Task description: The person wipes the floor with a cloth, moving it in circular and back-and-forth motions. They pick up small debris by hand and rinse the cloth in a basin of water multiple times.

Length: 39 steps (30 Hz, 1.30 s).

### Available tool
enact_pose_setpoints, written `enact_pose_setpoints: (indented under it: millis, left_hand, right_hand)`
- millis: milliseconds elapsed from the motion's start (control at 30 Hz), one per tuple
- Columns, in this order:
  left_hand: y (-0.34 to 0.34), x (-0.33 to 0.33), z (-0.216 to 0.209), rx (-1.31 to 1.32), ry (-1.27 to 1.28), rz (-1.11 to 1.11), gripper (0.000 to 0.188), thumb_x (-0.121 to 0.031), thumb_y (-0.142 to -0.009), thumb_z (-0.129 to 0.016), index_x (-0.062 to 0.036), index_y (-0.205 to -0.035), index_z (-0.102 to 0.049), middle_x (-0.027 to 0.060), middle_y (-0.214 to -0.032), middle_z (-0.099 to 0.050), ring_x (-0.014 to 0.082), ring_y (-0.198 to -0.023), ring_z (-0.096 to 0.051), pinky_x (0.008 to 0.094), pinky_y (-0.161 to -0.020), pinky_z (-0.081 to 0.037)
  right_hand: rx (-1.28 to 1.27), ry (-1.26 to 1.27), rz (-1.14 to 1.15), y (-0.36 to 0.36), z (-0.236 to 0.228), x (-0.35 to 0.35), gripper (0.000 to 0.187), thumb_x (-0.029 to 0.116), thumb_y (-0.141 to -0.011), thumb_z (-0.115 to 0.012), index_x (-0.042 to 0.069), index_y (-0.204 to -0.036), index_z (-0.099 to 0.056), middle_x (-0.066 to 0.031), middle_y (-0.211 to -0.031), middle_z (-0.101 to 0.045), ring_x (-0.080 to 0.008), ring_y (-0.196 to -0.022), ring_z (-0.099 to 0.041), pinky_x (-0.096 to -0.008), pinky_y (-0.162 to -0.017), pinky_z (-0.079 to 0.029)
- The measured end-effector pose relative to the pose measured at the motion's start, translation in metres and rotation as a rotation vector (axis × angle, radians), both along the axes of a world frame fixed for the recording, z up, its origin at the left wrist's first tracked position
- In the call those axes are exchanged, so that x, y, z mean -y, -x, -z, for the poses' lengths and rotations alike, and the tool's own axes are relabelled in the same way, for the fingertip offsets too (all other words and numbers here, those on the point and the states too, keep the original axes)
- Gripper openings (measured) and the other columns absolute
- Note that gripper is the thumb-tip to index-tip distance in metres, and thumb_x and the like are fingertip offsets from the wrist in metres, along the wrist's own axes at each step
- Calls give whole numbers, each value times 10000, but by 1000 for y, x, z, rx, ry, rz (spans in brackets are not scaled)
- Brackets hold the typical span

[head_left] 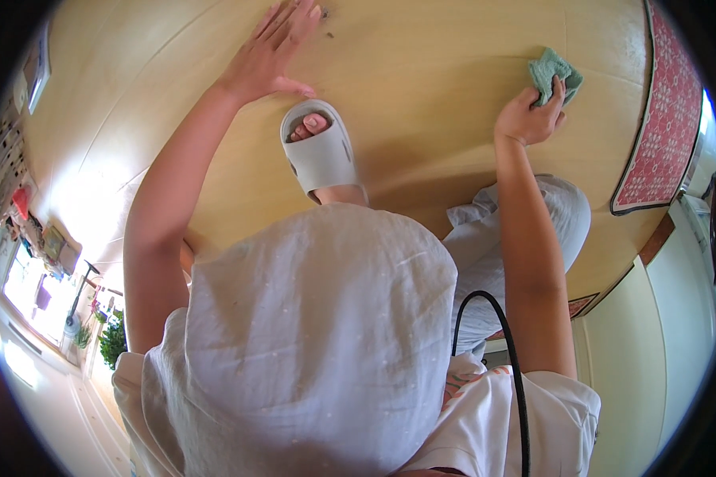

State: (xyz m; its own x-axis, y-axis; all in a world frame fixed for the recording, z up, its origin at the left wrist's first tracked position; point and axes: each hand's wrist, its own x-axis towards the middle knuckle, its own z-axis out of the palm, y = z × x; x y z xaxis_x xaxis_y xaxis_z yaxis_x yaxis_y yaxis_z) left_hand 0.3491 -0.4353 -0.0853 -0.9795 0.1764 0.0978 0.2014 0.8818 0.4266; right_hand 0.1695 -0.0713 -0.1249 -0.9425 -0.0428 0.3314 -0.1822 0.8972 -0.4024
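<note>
My right hand [531, 119] grips a crumpled green cloth [550, 70] at the floor [429, 71], toward the right. My left hand [272, 54] reaches out at the upper left, its fingers stretched and the thumb apart, with nothing in it; it appears to rest flat on the floor. Beside its fingertips lie small dark specks [330, 35]. Just below that hand is my foot in a pale grey slide sandal [326, 151]. My knee in light trousers [310, 318] fills the lower middle, between my two arms.
A red patterned mat [667, 111] with a dark edge lies to the right. Pale cabinet panels [628, 350] stand at the lower right. A black cable [511, 334] loops past my right arm. At the far left are a bright window [36, 282] and a green plant [113, 340].
</note>
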Motion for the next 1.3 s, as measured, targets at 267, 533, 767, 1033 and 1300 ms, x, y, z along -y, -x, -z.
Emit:
enact_pose_setpoints:
  millis: [267, 533, 767, 1033, 1300]
  left_hand:
    - [-5, 0, 26, 176, -21, -28, 1238, -669, -749, -711, 10, -1576, -88, 254, -1631, -186, 421, -1514, -184, 546, -1227, -164]
    - [27, -25, 21, 110, 140, -382, 1054, -307, -787, -795, -44, -1581, -155, 265, -1597, -241, 449, -1467, -261, 557, -1208, -209]
    - [46, 4, 16, 26, -82, -478, 431, -113, -778, -792, -114, -1182, -642, 150, -1271, -567, 326, -1094, -589, 448, -898, -525]
    - [45, 7, 17, -112, -77, -473, 257, 1, -830, -692, -64, -1075, -653, 110, -944, -684, 308, -887, -662, 404, -767, -551]
    - [32, -11, 24, -103, -179, -649, 363, 59, -861, -602, -54, -1206, -601, 131, -987, -709, 292, -903, -689, 394, -778, -572]
  right_hand:
    - [-13, 23, 12, -1, 0, 5, 442, 180, -836, -580, 48, -1253, -643, -133, -1332, -642, -398, -1092, -585, -450, -990, -462]
    - [18, -7, 34, 0, 4, -2, 457, 206, -826, -572, 61, -1252, -646, -121, -1340, -641, -390, -1113, -588, -450, -983, -470]
    - [-104, -12, 41, 2, 8, 3, 423, 207, -809, -585, 106, -1207, -686, -56, -1239, -698, -339, -989, -592, -414, -917, -485]
    - [-5, -25, 24, 1, 4, 1, 452, 184, -804, -586, 59, -1232, -657, -121, -1328, -648, -391, -1077, -593, -446, -974, -476]
    - [-80, -14, 9, 2, 6, 2, 430, 192, -809, -585, 80, -1215, -671, -99, -1284, -672, -373, -1026, -601, -433, -944, -477]
